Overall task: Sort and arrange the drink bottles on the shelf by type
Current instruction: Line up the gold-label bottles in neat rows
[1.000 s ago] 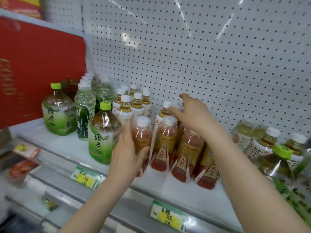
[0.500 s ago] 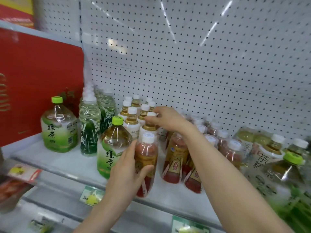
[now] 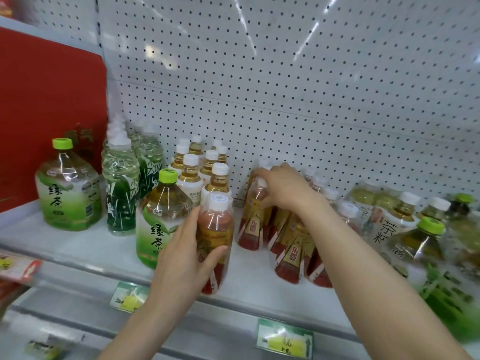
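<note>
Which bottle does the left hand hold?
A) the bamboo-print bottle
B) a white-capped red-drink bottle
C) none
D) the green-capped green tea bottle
B: the left hand curls thumb and fingers round the white-capped red-drink bottle at the front of the shelf; the green-capped green tea bottle stands just to its left. The right hand grips a second red-drink bottle by its top.

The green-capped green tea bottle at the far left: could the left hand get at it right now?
Probably yes, once it lets go: the left hand grips a red drink bottle, but the far-left green tea bottle stands with open shelf before it.
</note>
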`<act>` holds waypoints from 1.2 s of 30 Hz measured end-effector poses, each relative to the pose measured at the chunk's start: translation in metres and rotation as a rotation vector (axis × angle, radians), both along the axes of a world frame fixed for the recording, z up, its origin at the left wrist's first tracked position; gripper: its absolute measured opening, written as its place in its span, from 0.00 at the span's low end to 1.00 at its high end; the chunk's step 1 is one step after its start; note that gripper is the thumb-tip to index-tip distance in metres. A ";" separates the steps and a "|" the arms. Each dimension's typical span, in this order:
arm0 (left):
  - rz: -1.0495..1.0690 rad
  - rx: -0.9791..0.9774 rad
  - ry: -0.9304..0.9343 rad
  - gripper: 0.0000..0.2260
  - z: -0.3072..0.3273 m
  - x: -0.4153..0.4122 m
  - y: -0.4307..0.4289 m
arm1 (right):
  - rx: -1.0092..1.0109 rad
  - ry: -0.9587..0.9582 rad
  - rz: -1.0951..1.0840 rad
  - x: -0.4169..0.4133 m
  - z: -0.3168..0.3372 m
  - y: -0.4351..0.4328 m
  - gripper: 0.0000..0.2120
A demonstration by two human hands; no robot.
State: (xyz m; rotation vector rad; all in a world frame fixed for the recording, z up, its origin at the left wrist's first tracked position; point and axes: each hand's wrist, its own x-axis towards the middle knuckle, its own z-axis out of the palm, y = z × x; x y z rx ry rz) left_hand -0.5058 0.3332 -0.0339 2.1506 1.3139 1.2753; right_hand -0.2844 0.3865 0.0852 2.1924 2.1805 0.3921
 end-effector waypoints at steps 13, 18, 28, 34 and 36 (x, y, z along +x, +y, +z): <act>-0.103 -0.068 0.056 0.44 -0.002 0.047 0.010 | 0.525 0.325 -0.088 0.054 -0.032 -0.088 0.28; -0.098 -0.081 0.088 0.40 -0.004 0.094 0.029 | 0.473 0.431 -0.099 0.085 -0.058 -0.118 0.27; -0.293 -0.280 0.001 0.39 0.002 0.087 0.047 | 0.495 0.567 -0.065 0.083 -0.065 -0.120 0.26; -0.148 -0.198 0.013 0.44 -0.009 0.094 0.039 | 0.543 0.665 -0.075 0.073 -0.067 -0.122 0.39; -0.172 -0.200 0.064 0.50 -0.014 0.093 0.037 | 0.627 0.860 -0.146 0.071 -0.076 -0.126 0.47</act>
